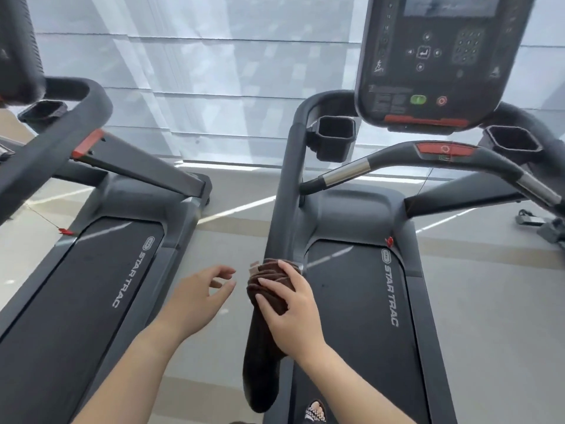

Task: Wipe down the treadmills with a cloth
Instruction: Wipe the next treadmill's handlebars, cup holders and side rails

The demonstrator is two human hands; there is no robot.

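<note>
Two dark grey Star Trac treadmills stand side by side. On the right treadmill [357, 301], a long dark handrail [286, 191] runs from the console toward me. My right hand [290, 313] presses a folded brown cloth [269, 281] around this handrail near its near end. My left hand [195, 298] hovers just left of the cloth with fingers spread and nothing in it. The left treadmill [101, 276] lies to the left across a strip of floor.
The right treadmill's console [428, 56] hangs above, with cup holders [334, 136] at its sides and a curved front bar [440, 154] with a red stop button. Grey floor [232, 228] runs between the machines. A sandalled foot [315, 413] shows at the bottom.
</note>
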